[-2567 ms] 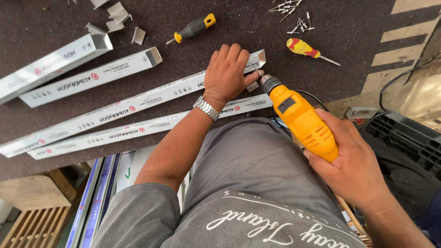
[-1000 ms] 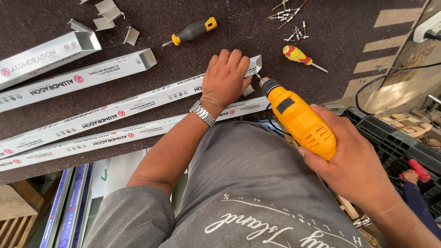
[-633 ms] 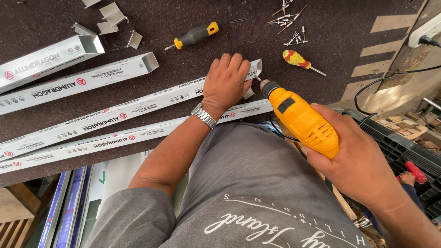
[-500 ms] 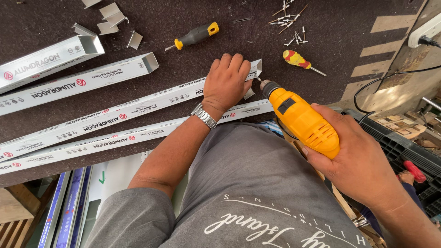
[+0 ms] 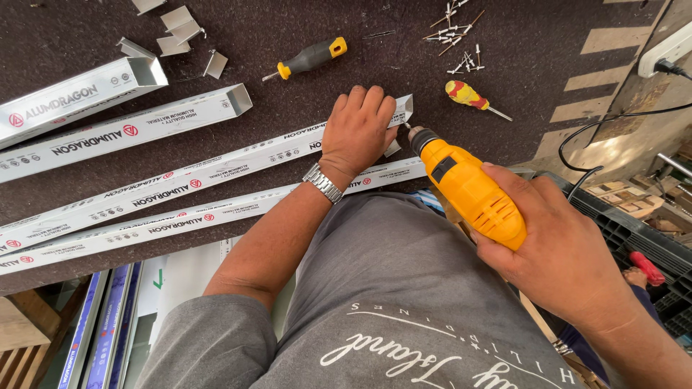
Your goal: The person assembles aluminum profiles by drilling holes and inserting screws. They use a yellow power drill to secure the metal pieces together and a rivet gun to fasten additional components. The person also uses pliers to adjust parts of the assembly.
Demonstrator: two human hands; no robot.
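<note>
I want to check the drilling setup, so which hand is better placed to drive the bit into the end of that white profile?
Probably the right hand: it grips the yellow drill, whose bit sits at the white profile's end. The left hand is pressed flat on that profile.

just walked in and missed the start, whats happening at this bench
A person is drilling into the end of a long white metal profile that lies on a dark worktop. Their left hand presses the profile down near its end, while the right hand grips a yellow power drill with its tip at that end. More profiles lie alongside. Two screwdrivers, loose screws and small metal offcuts sit further back.
</note>
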